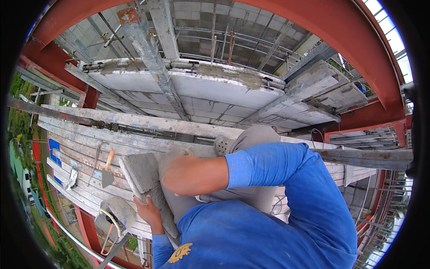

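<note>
A long grey block (141, 172) lies tilted against my left leg, its surface rough like cement. My left hand (149, 214) grips its near left edge, with the fingers bent over that edge. My right hand (190, 175) is closed above my grey-trousered leg, just right of the block. Its fingers point down and are mostly hidden, so anything inside them is out of sight. Left of the block, a pointed trowel (107, 173) with an orange handle rests on the planks.
I sit on a plank platform (130, 141). Left are a thin metal rod (95, 164), a crumpled white piece (72, 178) and a dirty grey bucket (127, 210). A metal rail (365, 158) runs at right. Ahead stand metal posts (154, 67) and a pale block wall (210, 92); red beams (313, 18) arch overhead.
</note>
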Tool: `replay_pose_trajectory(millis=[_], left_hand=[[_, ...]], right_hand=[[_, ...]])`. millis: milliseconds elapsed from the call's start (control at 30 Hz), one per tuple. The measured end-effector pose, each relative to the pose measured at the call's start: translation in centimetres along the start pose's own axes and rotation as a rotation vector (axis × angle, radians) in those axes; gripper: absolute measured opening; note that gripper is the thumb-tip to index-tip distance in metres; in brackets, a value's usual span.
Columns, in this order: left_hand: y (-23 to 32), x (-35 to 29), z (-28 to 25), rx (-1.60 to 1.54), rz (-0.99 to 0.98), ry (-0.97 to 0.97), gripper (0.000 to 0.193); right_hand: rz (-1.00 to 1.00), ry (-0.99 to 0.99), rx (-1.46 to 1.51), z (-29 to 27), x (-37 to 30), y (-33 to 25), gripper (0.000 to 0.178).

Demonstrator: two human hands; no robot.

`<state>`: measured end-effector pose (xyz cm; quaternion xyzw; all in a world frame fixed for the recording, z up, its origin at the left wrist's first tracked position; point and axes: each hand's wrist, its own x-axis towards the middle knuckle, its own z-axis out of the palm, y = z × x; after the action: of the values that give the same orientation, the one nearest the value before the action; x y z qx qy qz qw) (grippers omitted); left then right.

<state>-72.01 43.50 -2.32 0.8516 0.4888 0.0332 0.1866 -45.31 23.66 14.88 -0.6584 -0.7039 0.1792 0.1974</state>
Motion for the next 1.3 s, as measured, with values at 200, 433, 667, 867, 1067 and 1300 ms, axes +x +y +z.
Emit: replay_pose_trajectory(millis=[200,433,667,867,1067,1300], left_hand=[[1.0,0.0,-0.3,0.006,-0.056,0.003,0.07],[0.2,0.4,0.7,0.036,-0.042,0.035,0.071],[1.9,0.4,0.0,0.012,-0.146,-0.054,0.069],[2.7,1.4,-1.6,-0.013,-0.212,-0.091,0.056],[1.7,1.7,-1.3,-0.01,-0.238,-0.148,0.044],[0.3,1.0,-1.6,-0.388,-0.23,-0.158,0.05]], right_hand=[[-0.031,0.036,0.035,0.2,0.8,1.5,0.017],[-0.055,0.016,0.047,-0.5,3.0,5.4,0.024],[0.113,-0.23,0.243,-0.9,7.7,11.1,0.038],[0.569,-0.271,0.632,2.1,13.5,11.5,0.063],[1.096,-0.247,1.027,10.3,21.4,9.1,0.124],[1.315,-0.079,1.108,14.5,28.4,8.7,0.066]])
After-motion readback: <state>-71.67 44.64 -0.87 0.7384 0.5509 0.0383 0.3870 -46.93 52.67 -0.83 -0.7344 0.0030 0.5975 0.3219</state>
